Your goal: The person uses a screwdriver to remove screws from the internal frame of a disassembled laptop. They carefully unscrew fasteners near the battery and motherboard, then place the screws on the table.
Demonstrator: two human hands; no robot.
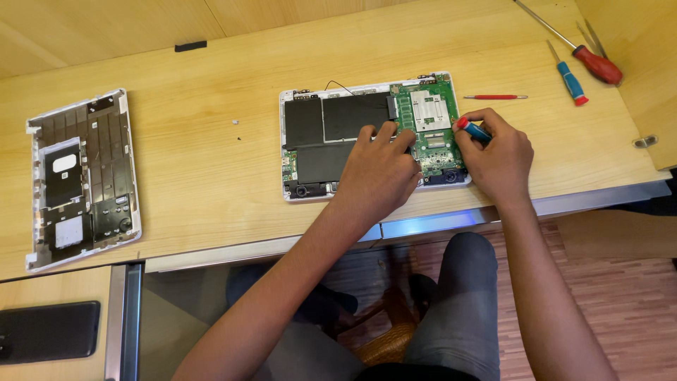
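**Mia:** What is on the wooden surface (211,162)?

**Sam:** An open laptop (374,134) lies in the middle, bottom side up. Inside I see black flat parts on its left and a green board (430,116) on its right. A shiny silver square sits on the green board.

**Mia:** What are the hands doing?

**Sam:** The left hand (381,169) rests on the laptop, its fingers spread flat on the black parts and the edge of the green board. It holds nothing. The right hand (497,159) is closed around a small screwdriver (471,129) with a blue handle and a red cap.

**Mia:** Which way does it point?

**Sam:** The red cap points up and to the left, near the green board's right edge. The tip is hidden in the hand.

**Mia:** Any labels?

**Sam:** Far left lies the laptop's white bottom cover (81,176), long side running away from the person. It has two pale square stickers, one higher, one lower.

**Mia:** Other tools?

**Sam:** A thin red tool (495,97) lies flat just right of the laptop. Farther right are a blue-handled screwdriver (568,74) and a big red-handled screwdriver (582,49), both slanted. A black phone (46,331) lies at the bottom left.
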